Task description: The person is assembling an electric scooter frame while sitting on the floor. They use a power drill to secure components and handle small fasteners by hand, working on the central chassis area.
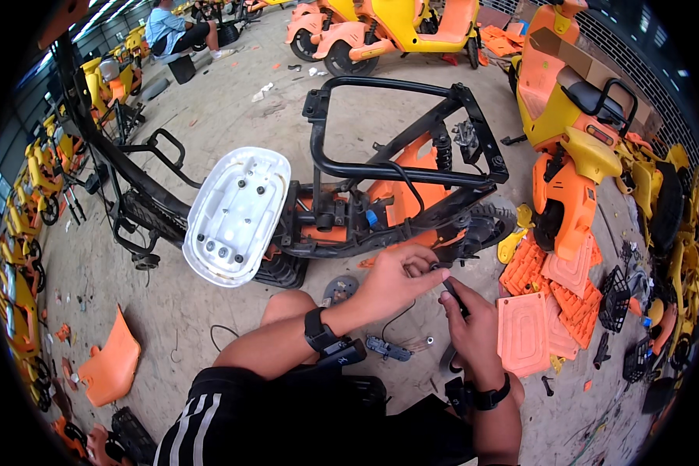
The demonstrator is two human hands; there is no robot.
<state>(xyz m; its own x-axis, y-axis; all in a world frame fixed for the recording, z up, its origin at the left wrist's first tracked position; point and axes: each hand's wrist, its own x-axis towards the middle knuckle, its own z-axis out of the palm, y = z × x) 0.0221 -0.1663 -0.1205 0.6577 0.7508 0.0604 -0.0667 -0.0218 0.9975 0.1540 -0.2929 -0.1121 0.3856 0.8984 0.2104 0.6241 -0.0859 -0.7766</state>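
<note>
My left hand (402, 278) reaches in from the lower left, thumb and fingers pinched together. What it pinches is too small to make out. Close beside it, my right hand (474, 320) is closed round a slim black rod-like thing (457, 295), whose upper end meets the left fingertips. Both hands are in front of a bare black scooter frame (408, 172), near its rear wheel (495, 221). A white oval tray (239, 211) with several bolts or nuts in it rests on the frame, left of the hands.
On the floor below the hands lies a grey folding multi-tool (388, 348). Orange panels (524, 334) are piled at right, another orange panel (110, 359) at left. Yellow and orange scooters (400, 31) stand behind; another person (180, 35) sits at the far left.
</note>
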